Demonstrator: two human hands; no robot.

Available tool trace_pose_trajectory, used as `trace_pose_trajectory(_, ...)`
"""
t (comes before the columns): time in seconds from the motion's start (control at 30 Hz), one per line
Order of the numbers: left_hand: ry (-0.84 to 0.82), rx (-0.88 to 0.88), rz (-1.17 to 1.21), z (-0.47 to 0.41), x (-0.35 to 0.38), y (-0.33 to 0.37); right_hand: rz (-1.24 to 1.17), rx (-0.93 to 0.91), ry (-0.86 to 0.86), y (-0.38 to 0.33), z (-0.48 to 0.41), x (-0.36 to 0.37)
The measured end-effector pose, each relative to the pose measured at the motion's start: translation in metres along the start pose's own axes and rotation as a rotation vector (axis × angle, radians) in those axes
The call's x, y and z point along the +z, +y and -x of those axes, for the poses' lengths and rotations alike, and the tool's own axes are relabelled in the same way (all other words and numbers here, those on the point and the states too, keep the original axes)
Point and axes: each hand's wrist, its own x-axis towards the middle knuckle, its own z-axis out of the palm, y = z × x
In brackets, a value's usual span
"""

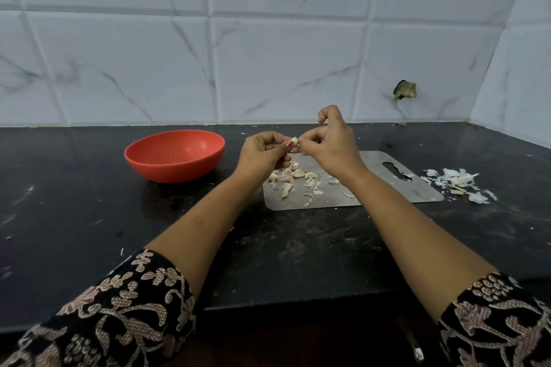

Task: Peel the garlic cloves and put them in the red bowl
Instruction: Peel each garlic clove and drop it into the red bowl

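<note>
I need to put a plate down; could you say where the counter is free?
Free: counter left of the red bowl, and in front of the board. Crowded: cloves on the board's left half, peels right of it.

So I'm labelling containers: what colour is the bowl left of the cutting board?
The bowl is plain red-orange, inside and out, as seen in the head view.

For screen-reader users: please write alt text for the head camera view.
The left hand and right hand pinch one garlic clove between them over a metal cutting board scattered with cloves. A red bowl stands left of the board on a dark counter; a pile of peel lies right of it.
</note>
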Motion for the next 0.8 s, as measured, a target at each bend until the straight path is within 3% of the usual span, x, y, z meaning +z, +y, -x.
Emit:
trace_pose_trajectory(0.3,0.057,0.029,-0.012,0.0,0.003,0.002,-0.107,0.002,-0.017,0.001,0.001,0.004)
trace_pose_trajectory(0.63,0.161,0.204,-0.415,0.0,0.011,-0.001,-0.039,-0.032,0.067,0.002,-0.001,0.008)
trace_pose_trajectory(0.8,0.189,0.234,-0.482,-0.002,0.005,-0.003,-0.221,0.081,-0.014,0.001,-0.001,0.007)
